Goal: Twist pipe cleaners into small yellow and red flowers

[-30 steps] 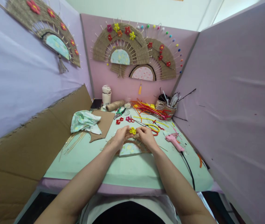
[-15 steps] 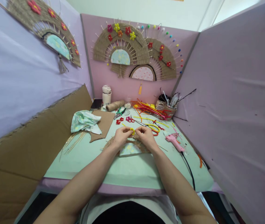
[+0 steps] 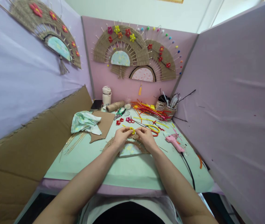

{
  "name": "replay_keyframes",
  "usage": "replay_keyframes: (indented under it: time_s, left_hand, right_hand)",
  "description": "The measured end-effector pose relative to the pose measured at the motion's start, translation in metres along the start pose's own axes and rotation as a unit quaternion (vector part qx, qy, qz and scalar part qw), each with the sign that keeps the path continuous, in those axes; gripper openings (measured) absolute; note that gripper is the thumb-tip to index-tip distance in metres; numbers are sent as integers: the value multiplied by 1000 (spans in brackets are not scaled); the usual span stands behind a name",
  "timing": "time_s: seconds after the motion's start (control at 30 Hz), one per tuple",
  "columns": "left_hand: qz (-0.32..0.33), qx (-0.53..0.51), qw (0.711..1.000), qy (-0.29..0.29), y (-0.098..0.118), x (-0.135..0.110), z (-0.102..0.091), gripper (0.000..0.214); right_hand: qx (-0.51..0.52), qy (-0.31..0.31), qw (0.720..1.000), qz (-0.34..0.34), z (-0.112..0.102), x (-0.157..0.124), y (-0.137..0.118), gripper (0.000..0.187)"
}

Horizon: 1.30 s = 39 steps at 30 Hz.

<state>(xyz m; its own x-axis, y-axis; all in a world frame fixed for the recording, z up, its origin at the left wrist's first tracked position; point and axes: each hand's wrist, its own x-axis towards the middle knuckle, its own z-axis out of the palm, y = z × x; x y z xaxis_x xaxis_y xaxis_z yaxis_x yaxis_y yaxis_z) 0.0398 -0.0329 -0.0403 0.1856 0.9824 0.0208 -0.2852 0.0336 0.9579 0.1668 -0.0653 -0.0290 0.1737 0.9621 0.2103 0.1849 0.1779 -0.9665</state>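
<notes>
Between my two hands is a small looped yellow pipe cleaner [image 3: 132, 130], bent into a flower-like shape. My left hand [image 3: 122, 135] pinches its left side, and a short yellow end sticks out beyond the fingers. My right hand [image 3: 144, 137] is closed on the right side with thumb and fingertips. Under both hands lies a twine-woven fan [image 3: 130, 150] with a pale green, flower-patterned half-round base; the hands and forearms hide part of it. Just beyond the hands are red pipe-cleaner flowers [image 3: 119, 121], a magenta flower [image 3: 128, 119] and yellow-handled scissors [image 3: 154, 128].
To the right lies a pink glue gun [image 3: 174, 142] with a black cord. Green-handled pliers [image 3: 120, 114], a twine roll [image 3: 115, 106] and a pipe-cleaner pile [image 3: 148, 109] sit farther back. Crumpled cloth [image 3: 84, 122], cardboard [image 3: 105, 123] and thin sticks [image 3: 76, 142] are at left.
Both hands stay in nearly the same place, with slight finger movement around the yellow pipe cleaner. The whole view has tilted very slightly.
</notes>
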Motion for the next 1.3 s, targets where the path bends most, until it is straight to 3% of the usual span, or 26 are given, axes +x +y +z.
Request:
replay_keyframes:
  time_s: [0.1,0.33,0.7,0.77,0.83,0.97,1.1,1.3]
  left_hand:
    - [5,62,997,-33,1,1,-3,22]
    - [97,228,968,-48,4,-3,-5,20]
    - [97,367,924,-36,-2,-4,-9,14]
    - [96,363,926,-42,-3,-2,-9,13]
    - [90,323,940,-62,-4,-1,-8,13]
    - [44,190,969,-150,-2,0,-4,19]
    - [3,119,970,-212,2,-4,-4,21]
    - [6,144,947,-286,9,-9,-3,15]
  right_hand:
    - [-59,5,997,-55,-5,2,-2,20]
    - [-173,-23,965,-194,-8,1,-1,14]
    - [-341,-109,879,-315,-5,-2,0,18]
    - [-321,-111,890,-303,-6,0,1,18]
    - [-259,-90,921,-275,-10,3,2,18]
    - [-139,-56,966,-210,-19,9,1,27]
    - [-70,-94,985,-129,-21,9,-1,31]
    - [89,-100,991,27,-16,4,-3,45]
